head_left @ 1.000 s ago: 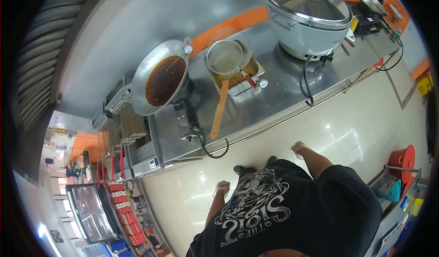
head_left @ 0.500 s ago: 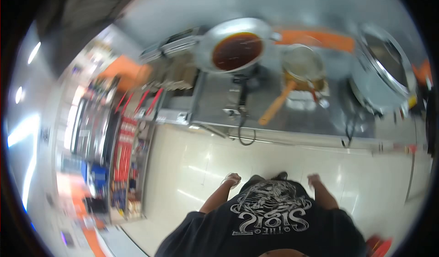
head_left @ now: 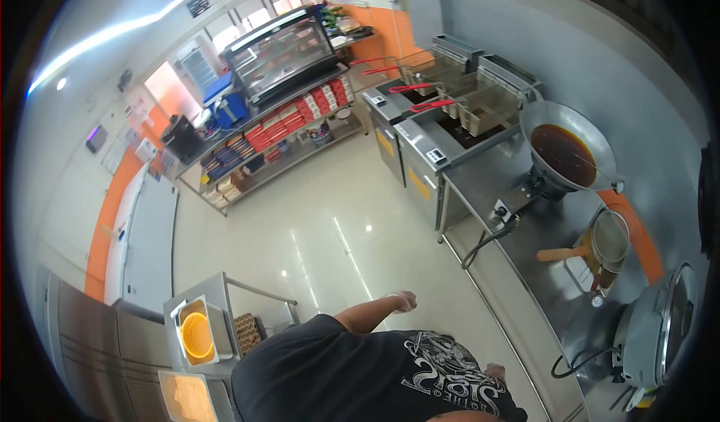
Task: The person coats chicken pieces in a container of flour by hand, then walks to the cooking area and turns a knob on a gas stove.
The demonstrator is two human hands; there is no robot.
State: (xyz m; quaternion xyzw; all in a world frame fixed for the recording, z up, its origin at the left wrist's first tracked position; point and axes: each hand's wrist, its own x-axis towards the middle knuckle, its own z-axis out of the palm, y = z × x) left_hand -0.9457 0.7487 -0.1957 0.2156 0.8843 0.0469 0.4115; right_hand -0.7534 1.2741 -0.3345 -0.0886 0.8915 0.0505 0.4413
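My left hand (head_left: 405,300) hangs in front of my dark printed shirt, above the pale floor. Its fingers look loosely curled, with nothing visible in them and something clear and shiny around the wrist. My right hand (head_left: 495,371) is low beside the shirt, near the edge of the steel counter (head_left: 517,257); it is small and its fingers are hard to make out. Neither hand touches the counter. On it stand a wide pan (head_left: 562,152) of dark reddish-brown liquid, a strainer (head_left: 610,237), a wooden handle (head_left: 562,254) and a large lidded pot (head_left: 656,332).
Fryers with baskets (head_left: 480,111) adjoin the counter. Across the floor are a glass display case (head_left: 281,54) and a shelf of red boxes (head_left: 285,126). A yellow round container (head_left: 196,336) and a tray of light brown contents (head_left: 187,398) are at lower left. A white chest (head_left: 146,242) stands behind.
The view has swung left, bringing the fryers, display case and lower-left containers into clearer view. The pan and counter now appear farther right. My hands remain low in front of my body.
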